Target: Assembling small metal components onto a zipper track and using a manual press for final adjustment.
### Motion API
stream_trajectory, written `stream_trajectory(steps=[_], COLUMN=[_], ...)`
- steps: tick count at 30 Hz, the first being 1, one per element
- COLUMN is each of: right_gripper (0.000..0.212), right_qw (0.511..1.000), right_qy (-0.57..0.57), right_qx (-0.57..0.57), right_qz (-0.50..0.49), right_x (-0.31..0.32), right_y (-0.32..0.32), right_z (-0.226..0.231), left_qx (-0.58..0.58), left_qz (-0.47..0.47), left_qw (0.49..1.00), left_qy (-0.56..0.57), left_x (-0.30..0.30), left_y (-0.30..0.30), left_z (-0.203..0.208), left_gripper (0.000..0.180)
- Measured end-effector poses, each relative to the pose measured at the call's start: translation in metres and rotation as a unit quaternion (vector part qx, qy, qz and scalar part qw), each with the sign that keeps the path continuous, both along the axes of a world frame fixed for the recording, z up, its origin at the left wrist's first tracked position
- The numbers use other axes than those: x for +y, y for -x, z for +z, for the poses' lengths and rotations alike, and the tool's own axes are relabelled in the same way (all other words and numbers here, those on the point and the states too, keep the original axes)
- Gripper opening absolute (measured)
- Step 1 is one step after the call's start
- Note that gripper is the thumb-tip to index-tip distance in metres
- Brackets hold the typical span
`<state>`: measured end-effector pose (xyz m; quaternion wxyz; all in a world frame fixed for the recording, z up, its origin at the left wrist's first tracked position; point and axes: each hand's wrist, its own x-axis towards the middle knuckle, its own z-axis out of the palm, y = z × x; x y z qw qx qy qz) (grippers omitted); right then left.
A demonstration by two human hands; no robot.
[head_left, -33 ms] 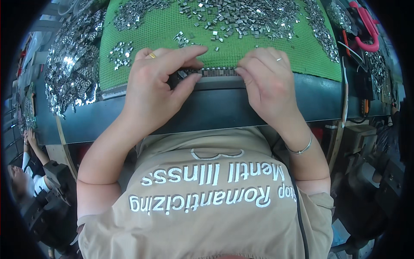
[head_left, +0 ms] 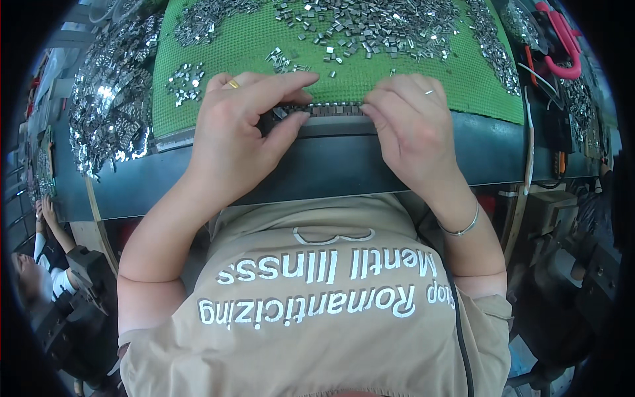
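Far left of both hands, a co-worker's hands [head_left: 47, 210] show small near the rim. Nearer, a heap of shiny metal links [head_left: 109, 89] lies left of the left hand [head_left: 235, 132]. That hand is curled, thumb and fingertips around the left end of a row of small metal links [head_left: 336, 111]; whether it grips is unclear. The row runs between the hands, along the near edge of a green mat [head_left: 357, 74]. Loose metal pieces [head_left: 380, 30] are scattered beyond it. The right hand [head_left: 413, 126] pinches the row's right end. Farther right is a pink handle [head_left: 563, 40].
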<state>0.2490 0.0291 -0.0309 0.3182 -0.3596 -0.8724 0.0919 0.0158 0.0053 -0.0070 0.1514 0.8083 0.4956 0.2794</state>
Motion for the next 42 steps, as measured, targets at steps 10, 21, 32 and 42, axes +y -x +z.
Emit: stream_trajectory(steps=[10, 21, 32, 42], right_gripper=[0.014, 0.006, 0.008, 0.008], right_qw=[1.0, 0.997, 0.998, 0.999], right_qy=[-0.012, 0.051, 0.02, 0.015], right_qx=[-0.01, 0.055, 0.041, 0.038], right_qz=[-0.005, -0.007, 0.041, 0.012], right_x=[-0.005, 0.007, 0.011, 0.005], right_y=[-0.002, -0.001, -0.003, 0.0], right_z=[0.008, -0.001, 0.002, 0.003], left_qx=[0.141, 0.008, -0.005, 0.154], left_qz=[0.012, 0.001, 0.012, -0.066], left_qw=[0.984, 1.0, 1.0, 0.968], left_qy=[-0.111, 0.027, 0.013, -0.187], left_x=[0.072, 0.035, -0.002, -0.006], left_y=[0.006, 0.003, 0.01, 0.007], left_z=[0.006, 0.024, 0.001, -0.003], left_gripper=[0.019, 0.018, 0.032, 0.026])
